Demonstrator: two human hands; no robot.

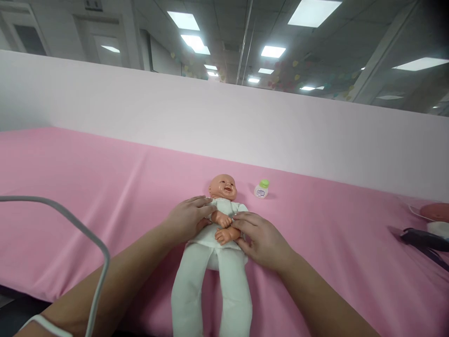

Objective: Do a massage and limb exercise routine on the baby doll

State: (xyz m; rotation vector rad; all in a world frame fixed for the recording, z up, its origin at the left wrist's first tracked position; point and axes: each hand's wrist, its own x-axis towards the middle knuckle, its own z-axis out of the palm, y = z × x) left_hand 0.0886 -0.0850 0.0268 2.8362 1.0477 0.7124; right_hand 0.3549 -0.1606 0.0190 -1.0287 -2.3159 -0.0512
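A baby doll point(210, 238) in white clothes lies on its back on the pink cloth, its head away from me and its legs toward me. Its two small arms are folded over the belly. My left hand point(191, 216) is closed around the doll's arm on the left side, fingers on top and thumb below. On the other side, my right hand point(261, 238) grips the second arm near the wrist, the thumb under it. A small clear bottle point(261, 189) with a green cap stands beside the doll's head, apart from both hands.
Pink cloth point(105, 173) covers the table, backed by a white panel point(224, 121) with glass above it. A grey cable point(82, 227) loops over my left forearm. At the right edge lie a black handle-like object point(426, 239) and a reddish round item point(437, 211).
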